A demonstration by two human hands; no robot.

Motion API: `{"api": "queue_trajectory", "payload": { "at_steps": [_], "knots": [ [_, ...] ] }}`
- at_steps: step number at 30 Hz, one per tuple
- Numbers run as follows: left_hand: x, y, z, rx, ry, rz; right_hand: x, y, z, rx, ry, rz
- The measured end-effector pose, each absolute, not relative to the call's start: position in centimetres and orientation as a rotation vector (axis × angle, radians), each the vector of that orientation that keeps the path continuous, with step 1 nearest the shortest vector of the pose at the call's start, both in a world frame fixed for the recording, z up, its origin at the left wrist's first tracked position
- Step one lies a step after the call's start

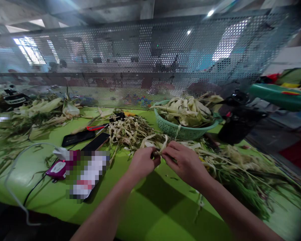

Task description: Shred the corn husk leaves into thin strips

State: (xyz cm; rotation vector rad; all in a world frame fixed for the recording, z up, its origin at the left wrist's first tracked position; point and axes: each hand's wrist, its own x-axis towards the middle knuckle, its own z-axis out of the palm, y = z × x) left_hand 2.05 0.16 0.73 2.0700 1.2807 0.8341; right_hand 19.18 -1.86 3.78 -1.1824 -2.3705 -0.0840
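Observation:
Both of my hands meet over the middle of the green table (pixel 150 207), pinching a pale strip of corn husk (pixel 163 144) that loops up above the fingers. My left hand (pixel 144 162) is closed on one part of it; a small dark spot shows at those fingertips, too small to name. Close beside it, my right hand (pixel 183 162) is closed on the strip too. Just behind the hands lies a heap of short knotted husk pieces (pixel 130 132). Farther back, a green plastic basket (pixel 180 132) holds wide, dry husks (pixel 188 112).
Husks (pixel 40 108) cover the left side. Phones (pixel 78 138), a red-handled tool (pixel 96 127), a purple tissue pack (pixel 59 169) and a white cable (pixel 8 184) lie left. Loose strips and green fibres (pixel 248 190) spread right, near a black container (pixel 233 124). A perforated metal screen (pixel 140 57) stands behind.

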Motion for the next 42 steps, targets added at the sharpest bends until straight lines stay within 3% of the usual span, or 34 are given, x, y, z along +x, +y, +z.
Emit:
{"api": "queue_trajectory", "payload": {
  "at_steps": [8,16,26,37,42],
  "knots": [
    [2.0,0.0,0.6,2.130,1.263,0.833,18.7,-2.2,3.6,-1.143,-2.447,-0.312],
    [2.2,0.0,0.5,2.126,1.239,0.870,18.4,-2.5,3.3,-1.117,-2.333,-0.056],
    [2.2,0.3,0.2,2.126,1.281,0.862,18.1,-2.9,2.8,-0.964,-2.456,-0.235],
    [2.8,0.6,0.0,0.838,0.760,1.286,17.0,-3.1,3.3,-1.027,-2.051,0.093],
    [3.8,0.2,-0.3,0.533,0.737,1.272,16.1,-2.7,1.3,-1.002,-2.040,0.173]
  ]
}}
